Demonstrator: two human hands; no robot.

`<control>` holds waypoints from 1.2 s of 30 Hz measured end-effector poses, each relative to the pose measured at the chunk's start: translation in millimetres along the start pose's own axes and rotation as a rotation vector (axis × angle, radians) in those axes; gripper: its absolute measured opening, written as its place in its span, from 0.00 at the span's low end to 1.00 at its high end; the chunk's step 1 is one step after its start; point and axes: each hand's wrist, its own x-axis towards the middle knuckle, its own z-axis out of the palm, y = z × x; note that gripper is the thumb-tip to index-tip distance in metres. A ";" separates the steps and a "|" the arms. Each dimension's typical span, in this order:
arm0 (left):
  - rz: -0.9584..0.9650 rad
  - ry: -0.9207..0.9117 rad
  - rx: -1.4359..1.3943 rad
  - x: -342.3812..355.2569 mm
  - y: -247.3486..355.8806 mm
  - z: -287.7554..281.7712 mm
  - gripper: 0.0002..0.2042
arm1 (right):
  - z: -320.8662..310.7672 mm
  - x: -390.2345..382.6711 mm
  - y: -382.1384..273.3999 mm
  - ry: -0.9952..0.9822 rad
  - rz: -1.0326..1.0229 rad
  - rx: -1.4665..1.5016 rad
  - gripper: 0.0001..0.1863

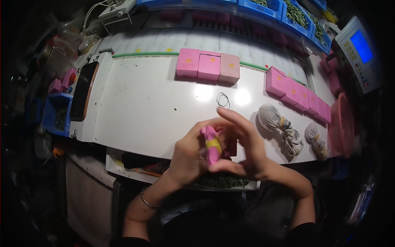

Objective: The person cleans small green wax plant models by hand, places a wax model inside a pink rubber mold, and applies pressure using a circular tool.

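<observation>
Over the near edge of the white table, my two hands hold a pink block (213,149) with a yellow mark across its face. It looks soft, like a rubber mould, and its upper end is uneven. My left hand (188,152) grips it from the left with closed fingers. My right hand (256,152) curves around its other side, thumb at the bottom and a finger arching above. A darker pink part shows between the palms. Fingers hide much of the block, and blur softens its edges. Just beyond the hands lies a thin dark loop (223,100).
Three pink blocks (209,66) stand at the back, with a slanting row of several more pink blocks (296,94) at right. Two tied cloth pouches (284,129) (316,142) lie near a pink basin (343,125). A phone (85,91) rests left; blue bins (261,9) hold green pieces.
</observation>
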 end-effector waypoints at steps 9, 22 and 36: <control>-0.279 0.032 -0.626 -6.9 -14.3 -9.7 0.28 | -14.9 -14.8 17.7 -0.046 0.068 -0.470 0.54; -0.027 0.065 0.049 -8.5 -7.6 9.2 0.45 | 16.9 -9.0 10.9 0.039 -0.081 -1.044 0.27; -0.086 -0.096 -0.142 -6.3 -22.1 -10.6 0.30 | -11.0 -4.2 -22.1 -0.134 0.132 -0.823 0.38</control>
